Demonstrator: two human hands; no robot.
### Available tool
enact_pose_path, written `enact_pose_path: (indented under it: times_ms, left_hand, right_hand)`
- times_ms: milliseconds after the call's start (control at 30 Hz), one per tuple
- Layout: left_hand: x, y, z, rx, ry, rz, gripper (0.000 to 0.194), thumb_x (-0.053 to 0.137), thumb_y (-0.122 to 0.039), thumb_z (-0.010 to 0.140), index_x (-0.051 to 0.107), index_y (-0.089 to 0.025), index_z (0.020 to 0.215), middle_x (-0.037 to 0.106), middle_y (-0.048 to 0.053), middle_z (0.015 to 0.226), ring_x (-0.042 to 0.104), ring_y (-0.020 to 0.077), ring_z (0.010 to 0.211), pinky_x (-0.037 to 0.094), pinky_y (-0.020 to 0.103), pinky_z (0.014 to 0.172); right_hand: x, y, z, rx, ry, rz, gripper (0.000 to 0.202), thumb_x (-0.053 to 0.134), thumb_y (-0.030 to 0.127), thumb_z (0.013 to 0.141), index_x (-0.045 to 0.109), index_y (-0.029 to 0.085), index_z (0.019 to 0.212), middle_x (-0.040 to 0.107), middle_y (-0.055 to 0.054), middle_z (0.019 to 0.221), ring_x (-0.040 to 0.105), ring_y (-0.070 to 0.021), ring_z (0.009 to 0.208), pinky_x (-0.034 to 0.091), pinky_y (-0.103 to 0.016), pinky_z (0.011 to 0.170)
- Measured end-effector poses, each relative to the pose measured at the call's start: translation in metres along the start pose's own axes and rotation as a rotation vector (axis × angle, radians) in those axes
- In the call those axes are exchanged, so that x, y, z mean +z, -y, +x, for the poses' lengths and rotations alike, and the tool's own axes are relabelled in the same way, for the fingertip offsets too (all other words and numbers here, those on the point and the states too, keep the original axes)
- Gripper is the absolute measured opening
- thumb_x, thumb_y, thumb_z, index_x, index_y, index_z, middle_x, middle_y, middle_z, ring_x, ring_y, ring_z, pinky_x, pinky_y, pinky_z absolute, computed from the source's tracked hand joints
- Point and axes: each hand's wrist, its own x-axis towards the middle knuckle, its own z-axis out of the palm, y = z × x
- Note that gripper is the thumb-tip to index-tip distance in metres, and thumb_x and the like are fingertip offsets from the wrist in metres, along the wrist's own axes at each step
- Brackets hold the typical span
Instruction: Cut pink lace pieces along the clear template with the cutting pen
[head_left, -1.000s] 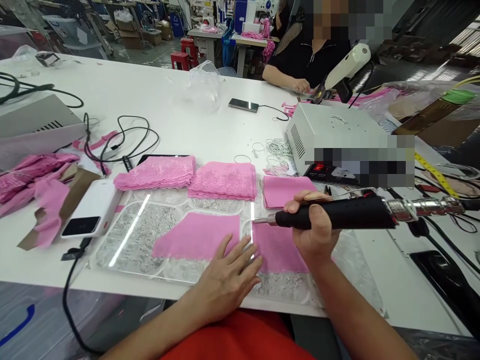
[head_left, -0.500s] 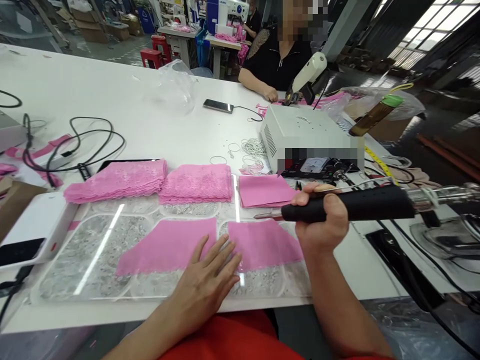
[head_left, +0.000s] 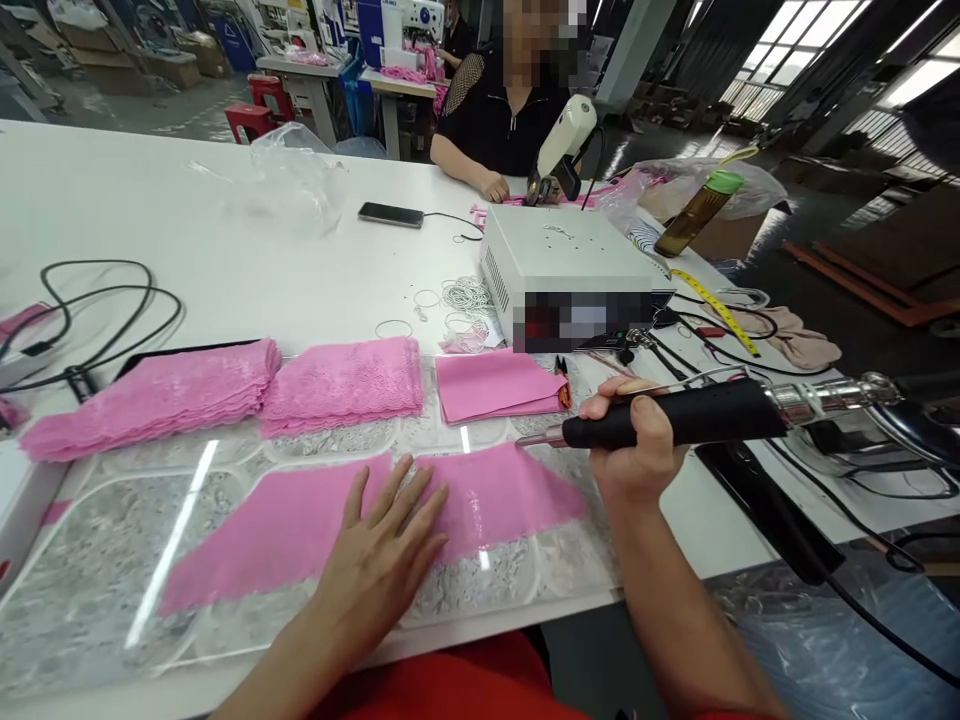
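My left hand (head_left: 390,535) lies flat with its fingers spread over two cut pieces of pink fabric. One, the left fabric piece (head_left: 277,525), slants down toward the left; the other, the right fabric piece (head_left: 502,500), slants down at its right end. In my right hand (head_left: 641,435) is a black-handled tool (head_left: 712,412) with a thin metal tip, held level. Its tip points left and meets the upper right corner of the right piece, or hovers just over it. Under the fabric is a clear, patterned mat (head_left: 247,470).
Behind the mat lie two stacks of pink lace fabric (head_left: 345,385) and a smaller plain pink stack (head_left: 502,383). A grey box (head_left: 570,250) stands at the back, near a phone (head_left: 391,214) and a bottle (head_left: 697,215). Black cables (head_left: 840,490) run at right. A person sits across the table.
My view has turned to the right, so the table things appear further left. The tool's tip has moved right along the right piece's top edge to its corner. My left hand stays flat.
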Motion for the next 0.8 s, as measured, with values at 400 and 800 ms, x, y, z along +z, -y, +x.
enact_pose_path:
  times_ms: [400,800]
  left_hand:
    - [0.003,0.001,0.001,0.0,-0.018,-0.024,0.034,0.043,-0.024,0.098,0.06,-0.019,0.126,0.059,0.008,0.136,0.045,0.0294,0.135,0.012,0.051,0.12]
    - [0.002,0.006,0.001,0.036,-0.004,-0.027,0.036,0.041,-0.027,0.1,0.06,-0.018,0.129,0.055,0.009,0.139,0.037,0.0296,0.14,0.009,0.05,0.12]
  right_hand:
    - [0.0,-0.003,0.0,0.016,0.023,0.027,0.015,0.063,0.031,0.072,0.057,0.018,0.071,0.058,0.002,0.071,0.054,-0.0095,0.049,0.047,-0.027,0.05]
    - [-0.008,0.005,0.003,0.002,-0.035,0.074,0.014,0.061,0.031,0.072,0.059,0.018,0.072,0.059,0.001,0.072,0.054,-0.009,0.049,0.047,-0.026,0.049]
